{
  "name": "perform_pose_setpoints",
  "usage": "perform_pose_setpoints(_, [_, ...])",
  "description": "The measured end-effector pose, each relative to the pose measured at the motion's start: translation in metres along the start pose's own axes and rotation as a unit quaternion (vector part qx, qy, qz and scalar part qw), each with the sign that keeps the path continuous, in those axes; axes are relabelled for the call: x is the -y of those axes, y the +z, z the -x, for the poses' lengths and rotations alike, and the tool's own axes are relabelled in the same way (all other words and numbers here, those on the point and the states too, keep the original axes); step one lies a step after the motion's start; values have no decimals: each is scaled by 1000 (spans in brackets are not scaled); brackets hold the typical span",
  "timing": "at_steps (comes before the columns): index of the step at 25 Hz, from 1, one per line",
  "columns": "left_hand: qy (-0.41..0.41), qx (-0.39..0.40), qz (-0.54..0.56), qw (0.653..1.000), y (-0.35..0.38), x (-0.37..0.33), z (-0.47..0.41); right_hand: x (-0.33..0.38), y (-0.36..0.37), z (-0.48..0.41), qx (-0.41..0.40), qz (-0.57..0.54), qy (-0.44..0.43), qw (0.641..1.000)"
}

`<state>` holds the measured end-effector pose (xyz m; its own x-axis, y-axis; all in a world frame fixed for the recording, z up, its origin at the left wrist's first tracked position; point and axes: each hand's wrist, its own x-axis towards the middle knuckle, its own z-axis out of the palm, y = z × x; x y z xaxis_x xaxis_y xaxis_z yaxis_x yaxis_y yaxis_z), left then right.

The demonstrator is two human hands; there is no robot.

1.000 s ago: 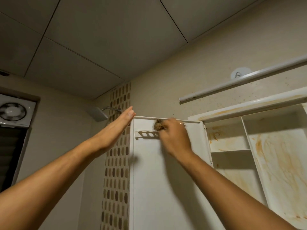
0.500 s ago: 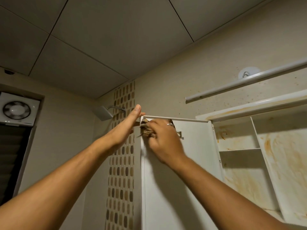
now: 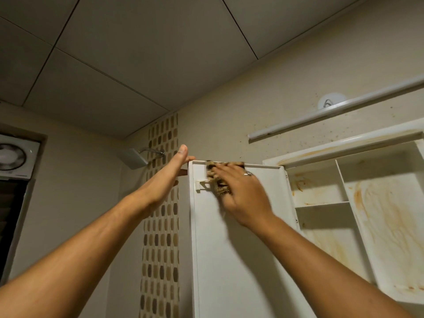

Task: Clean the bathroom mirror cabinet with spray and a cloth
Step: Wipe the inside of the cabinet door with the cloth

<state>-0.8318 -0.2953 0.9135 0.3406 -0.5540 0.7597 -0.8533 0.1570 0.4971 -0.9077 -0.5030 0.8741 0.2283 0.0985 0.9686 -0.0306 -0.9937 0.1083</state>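
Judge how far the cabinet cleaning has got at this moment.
Done: the inner face of the open door looks white and free of stains. In hand: the right hand presses a brownish cloth to the door's top edge by a small rack, while the left hand steadies the outer corner. Left: the cabinet interior shows heavy orange-brown streaks on its back wall and shelves. No spray bottle is in view.

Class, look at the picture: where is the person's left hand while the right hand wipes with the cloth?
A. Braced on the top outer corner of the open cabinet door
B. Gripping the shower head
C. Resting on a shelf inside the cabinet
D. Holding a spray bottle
A: the left hand sits at the top outer corner of the open cabinet door, while the right hand presses the cloth against its inner face.
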Motion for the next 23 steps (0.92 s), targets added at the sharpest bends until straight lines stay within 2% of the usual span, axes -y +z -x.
perform_pose_setpoints(3, [-8, -4, -20, 1000, -2, 3, 1, -9, 2, 7, -30, -53, 188, 980])
perform_pose_setpoints(5, [5, -2, -27, 1000, -2, 8, -1, 1, 4, 10, -7, -99, 177, 979])
perform_pose_setpoints(7, [10, -4, -32, 999, -1, 11, -4, -23, -4, 19, 29, -73, 125, 989])
perform_pose_setpoints(8, [13, -3, -31, 999, 0, 13, -6, -43, -14, 22, 34, -49, 142, 988])
perform_pose_setpoints(10, [15, -4, -33, 999, -1, 16, -7, -73, -30, 27, 28, 11, 240, 970])
perform_pose_setpoints(11, [18, -4, -35, 999, -1, 18, -9, -82, -34, 24, 11, 13, 289, 957])
perform_pose_setpoints(13, [23, -6, -42, 999, 0, 19, -10, -84, -39, 4, -69, -87, 385, 916])
perform_pose_setpoints(15, [21, -8, -44, 999, 0, 20, -11, -81, -38, -22, -161, -131, 424, 881])
perform_pose_setpoints(16, [19, -9, -44, 999, 0, 20, -11, -78, -37, -27, -172, -81, 397, 898])
perform_pose_setpoints(17, [18, -10, -46, 999, 0, 20, -10, -76, -35, -27, -147, -26, 334, 931])
perform_pose_setpoints(19, [16, -10, -47, 999, 0, 18, -8, -82, -25, -21, -43, 58, 237, 969])
perform_pose_setpoints(21, [17, -6, -48, 999, 2, 16, -7, -90, -28, -22, 16, 77, 225, 971])
perform_pose_setpoints(23, [10, -4, -45, 999, 2, 14, -6, -82, -29, -32, 21, 56, 227, 972])
